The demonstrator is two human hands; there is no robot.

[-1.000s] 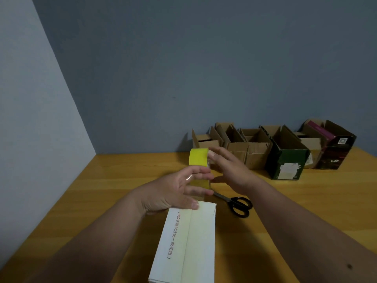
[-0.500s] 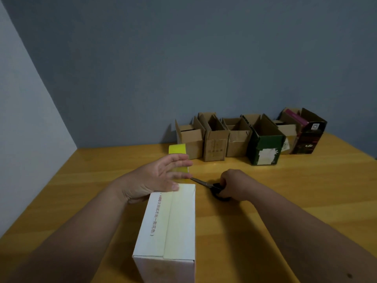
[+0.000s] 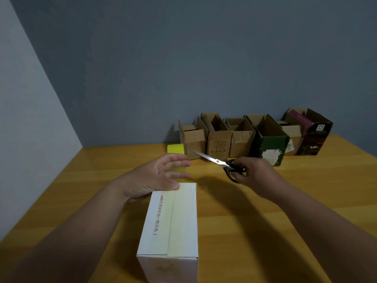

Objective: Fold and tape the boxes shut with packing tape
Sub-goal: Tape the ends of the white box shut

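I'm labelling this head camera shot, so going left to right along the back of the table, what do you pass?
Yellow tape roll → three open brown cardboard boxes → green box → dark box.

I have only the head view, looking forward and down across the wooden table (image 3: 285, 211) toward the grey back wall (image 3: 204, 58). Both forearms reach in from the bottom edge, close under the lens.
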